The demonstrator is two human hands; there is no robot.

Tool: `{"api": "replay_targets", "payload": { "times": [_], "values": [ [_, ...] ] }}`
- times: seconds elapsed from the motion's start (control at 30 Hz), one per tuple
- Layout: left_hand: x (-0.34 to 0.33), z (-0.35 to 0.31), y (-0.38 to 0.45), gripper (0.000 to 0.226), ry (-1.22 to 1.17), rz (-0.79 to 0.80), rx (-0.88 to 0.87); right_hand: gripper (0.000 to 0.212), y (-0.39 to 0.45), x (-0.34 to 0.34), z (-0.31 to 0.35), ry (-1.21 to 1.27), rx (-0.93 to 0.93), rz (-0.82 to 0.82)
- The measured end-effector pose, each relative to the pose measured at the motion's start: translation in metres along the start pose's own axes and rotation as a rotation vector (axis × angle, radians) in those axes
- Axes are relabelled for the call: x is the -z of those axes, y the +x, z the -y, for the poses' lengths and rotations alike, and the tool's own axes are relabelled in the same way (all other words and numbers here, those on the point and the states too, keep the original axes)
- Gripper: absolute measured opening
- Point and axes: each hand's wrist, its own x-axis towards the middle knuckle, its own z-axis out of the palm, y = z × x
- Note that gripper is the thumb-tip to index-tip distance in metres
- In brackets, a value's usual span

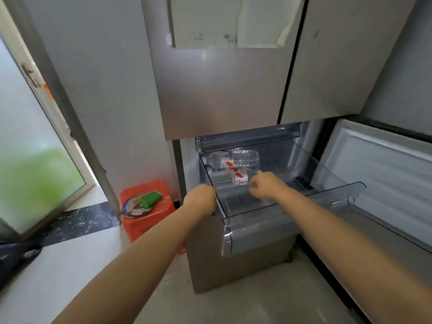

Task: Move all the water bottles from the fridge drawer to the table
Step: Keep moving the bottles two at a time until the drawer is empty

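Two bottles lie on their sides in the drawer [292,202], a clear plastic one pulled out of the lower fridge. Far bottle [233,159] sits toward the back left, its cap end to the left and its ribbed base to the right. Near bottle [230,177] lies just in front of it, parallel, the two touching or nearly so; both have red-and-white labels. The right half of the drawer is bare.

Right hand [266,185] reaches into the drawer from the right, fingers curled and slightly apart, fingertips at the right end of the near bottle. Cannot tell whether it is actually gripping the bottle or only touching it; motion blur there.

Left hand [201,198] is closed in a loose fist on the drawer's front left corner, fingers wrapped over the rim. Both forearms are bare.

The lower right fridge door [385,174] is swung open to the right, white liner showing. The upper doors [222,90] are closed, with papers [233,22] stuck to the left one; print unreadable.

Left of the fridge, a red stool [147,220] stands on the floor, with a green object [150,198] and a round patterned thing on its seat. Farther left, a frosted glass door [35,136] stands ajar. No table in view.
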Motion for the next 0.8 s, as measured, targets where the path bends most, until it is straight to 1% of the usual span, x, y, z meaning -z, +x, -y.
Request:
{"api": "replay_targets", "payload": {
  "times": [0.1, 0.23, 0.33, 0.43, 0.53, 0.67, 0.73, 0.77, 0.8],
  "values": [
    [-0.013, 0.004, 0.043, 0.028, -0.024, -0.004, -0.033, 0.040, 0.049, -0.014, -0.005, -0.044, 0.056, 0.091],
    [-0.032, 0.012, 0.076, 0.029, -0.021, 0.033, -0.032, 0.045, 0.117, -0.036, -0.002, -0.104, 0.160, 0.176],
    [-0.042, 0.021, 0.084, 0.031, 0.006, 0.033, -0.044, 0.054, 0.158, -0.053, 0.005, -0.244, 0.241, 0.206],
    [-0.048, 0.026, 0.088, 0.037, 0.032, 0.015, -0.077, 0.060, 0.186, -0.071, 0.008, -0.416, 0.325, 0.161],
    [-0.051, 0.029, 0.090, 0.038, 0.015, -0.022, -0.096, 0.063, 0.202, -0.083, 0.005, -0.579, 0.428, 0.060],
    [-0.055, 0.031, 0.090, 0.043, -0.029, -0.107, -0.083, 0.055, 0.206, -0.086, -0.002, -0.549, 0.500, -0.074],
    [-0.055, 0.029, 0.090, 0.049, -0.070, -0.106, -0.094, 0.050, 0.193, -0.084, -0.014, -0.574, 0.594, -0.008],
    [-0.056, 0.031, 0.091, 0.047, -0.057, -0.096, -0.111, 0.047, 0.185, -0.084, -0.023, -0.608, 0.653, 0.062],
    [-0.056, 0.031, 0.092, 0.044, -0.021, -0.137, -0.116, 0.044, 0.175, -0.081, -0.034, -0.648, 0.709, 0.135]
  ]
}}
